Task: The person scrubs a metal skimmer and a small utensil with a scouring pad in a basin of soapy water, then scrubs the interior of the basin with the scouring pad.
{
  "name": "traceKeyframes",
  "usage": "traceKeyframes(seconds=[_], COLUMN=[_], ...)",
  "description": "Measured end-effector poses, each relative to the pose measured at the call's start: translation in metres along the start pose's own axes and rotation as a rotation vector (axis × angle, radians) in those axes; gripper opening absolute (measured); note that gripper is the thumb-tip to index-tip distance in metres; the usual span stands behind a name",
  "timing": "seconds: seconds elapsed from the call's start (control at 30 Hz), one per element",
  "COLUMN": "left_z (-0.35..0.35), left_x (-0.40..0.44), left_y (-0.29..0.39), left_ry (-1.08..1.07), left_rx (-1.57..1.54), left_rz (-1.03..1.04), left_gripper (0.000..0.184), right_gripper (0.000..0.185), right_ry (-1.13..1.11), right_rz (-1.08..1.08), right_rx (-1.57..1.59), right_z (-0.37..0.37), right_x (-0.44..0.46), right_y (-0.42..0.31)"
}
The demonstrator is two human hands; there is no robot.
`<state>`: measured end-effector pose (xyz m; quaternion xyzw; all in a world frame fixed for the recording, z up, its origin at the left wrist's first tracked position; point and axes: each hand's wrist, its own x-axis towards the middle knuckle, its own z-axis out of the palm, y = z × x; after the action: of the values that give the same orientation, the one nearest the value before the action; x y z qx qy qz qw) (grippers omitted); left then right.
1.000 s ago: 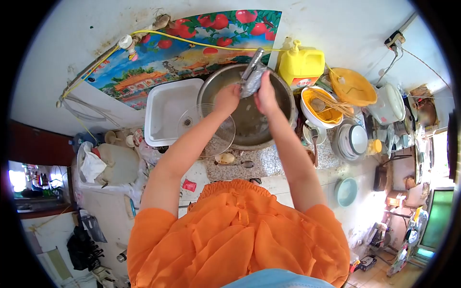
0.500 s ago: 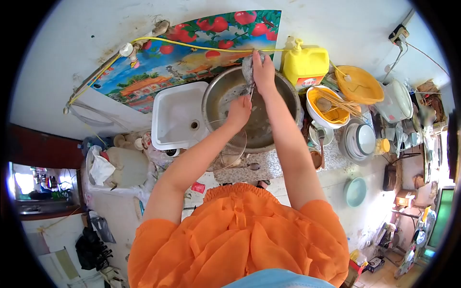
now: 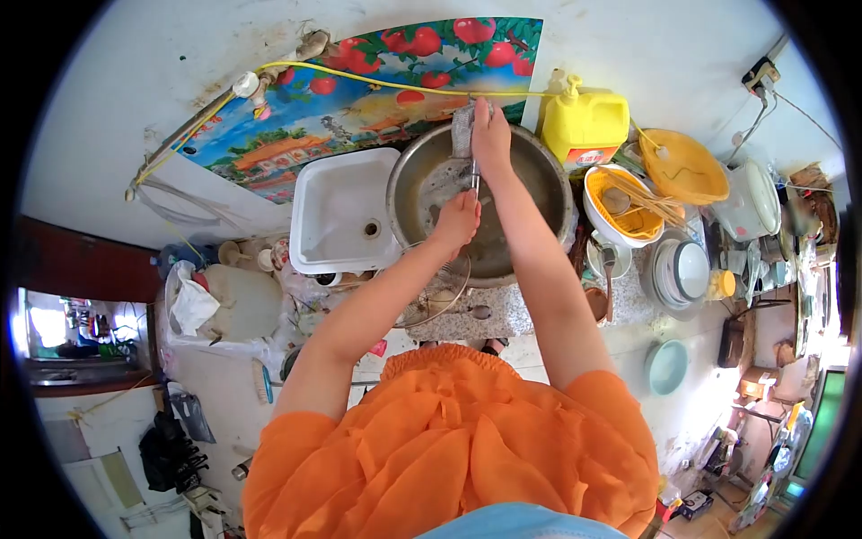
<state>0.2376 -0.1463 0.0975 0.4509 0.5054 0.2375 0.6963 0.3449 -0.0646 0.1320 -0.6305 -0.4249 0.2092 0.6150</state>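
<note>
Above a large metal basin [image 3: 564, 235] with cloudy water in it, my left hand [image 3: 458, 220] is closed on the metal handle [image 3: 475, 177] of a wire strainer. The round strainer head [image 3: 444, 293] hangs below that hand, over the basin's near edge and the counter. Farther up, my right hand [image 3: 490, 139] is closed on a grey scrubbing cloth [image 3: 461, 132], pressed at the far end of the handle. The right fingers partly hide the cloth and the handle tip.
A white sink [image 3: 305, 211] adjoins the basin on the left. A yellow jug [image 3: 585, 124] stands behind it on the right. Nearby are a white bowl with a yellow colander [image 3: 620, 211], an orange basket [image 3: 687, 163] and stacked plates [image 3: 690, 269]. A yellow hose [image 3: 386, 87] runs along the wall.
The left hand has shifted slightly down and right, with the strainer head turning along. The cloth now sits straighter by the handle's far end, and more of the handle shows. The view has shifted slightly.
</note>
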Motion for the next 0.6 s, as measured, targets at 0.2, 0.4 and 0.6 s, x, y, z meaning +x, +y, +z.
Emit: traceKeyframes(seconds=[0.2,0.4,0.6], left_z=[-0.005,-0.006,-0.007], left_x=[0.005,-0.007,-0.007], left_y=[-0.002,0.005,-0.006], left_ry=[-0.104,-0.15,-0.154], left_rx=[-0.106,-0.209,-0.155], left_rz=[0.012,-0.045,-0.015], left_gripper=[0.034,0.035,0.035], right_gripper=[0.043,0.045,0.044], right_ry=[-0.053,-0.143,-0.083], right_rz=[-0.004,0.083,-0.022], right_rx=[0.027,0.128,-0.042], right_z=[0.006,0.014,0.005], right_x=[-0.022,-0.006,-0.007], right_y=[0.022,0.016,0.002])
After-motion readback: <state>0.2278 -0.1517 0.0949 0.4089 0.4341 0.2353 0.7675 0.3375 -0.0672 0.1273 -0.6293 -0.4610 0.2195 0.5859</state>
